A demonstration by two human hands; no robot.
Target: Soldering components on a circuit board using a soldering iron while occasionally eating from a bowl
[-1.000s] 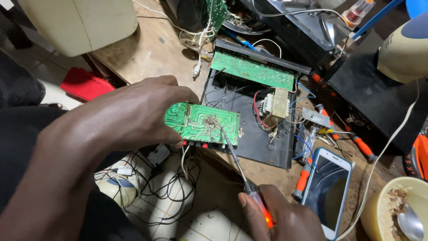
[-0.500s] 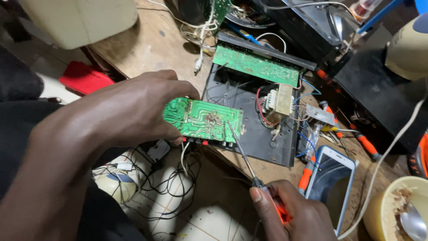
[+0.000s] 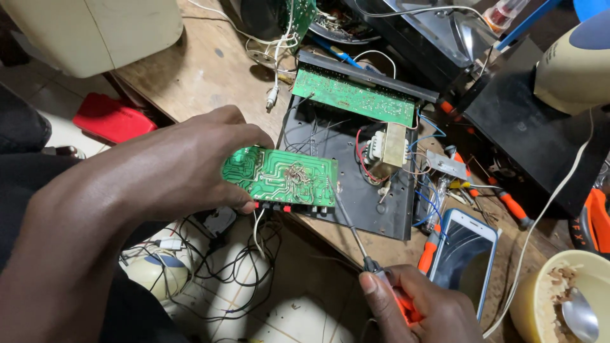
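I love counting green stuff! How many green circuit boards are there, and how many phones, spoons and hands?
Green circuit boards: 3 (held one, long one, one at the top edge)
Phones: 1
Spoons: 1
Hands: 2 (left hand, right hand with a screwdriver)
Total: 7

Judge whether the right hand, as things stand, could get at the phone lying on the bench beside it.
Probably yes, but not freely. The phone lies face up just beyond the right hand with nothing on top of it. That hand, though, is closed round a screwdriver whose tip meets the green circuit board.
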